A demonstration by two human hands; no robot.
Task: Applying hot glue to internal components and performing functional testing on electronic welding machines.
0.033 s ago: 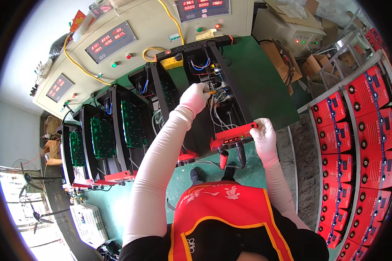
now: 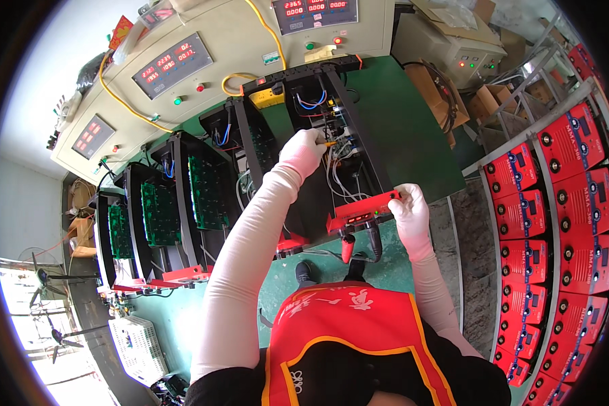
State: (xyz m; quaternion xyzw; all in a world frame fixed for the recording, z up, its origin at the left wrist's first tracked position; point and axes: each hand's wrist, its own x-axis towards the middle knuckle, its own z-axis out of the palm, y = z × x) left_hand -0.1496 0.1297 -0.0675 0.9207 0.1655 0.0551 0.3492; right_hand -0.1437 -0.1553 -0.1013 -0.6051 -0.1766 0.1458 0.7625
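Observation:
My left hand (image 2: 302, 153), in a white glove, reaches into an open black machine housing (image 2: 371, 152) and pinches a thin tool with a yellow-orange part (image 2: 330, 143). Its tip is among circuit parts and pale wires (image 2: 336, 177); what exactly it touches is too small to tell. At the near end of that housing is a red front panel (image 2: 358, 211) with a small lit red display. My gloved right hand (image 2: 411, 213) closes its fingers at the panel's right corner; whether they grip the edge or a knob is hidden. A red plug (image 2: 347, 247) and a black plug (image 2: 375, 242) hang below the panel.
Several more open housings with green circuit boards (image 2: 160, 213) line the green bench (image 2: 413, 128) to the left. Beige test consoles (image 2: 233, 51) with red displays stand behind. Red finished machines (image 2: 524, 203) fill racks at right. Cardboard boxes (image 2: 490, 101) sit at the back right.

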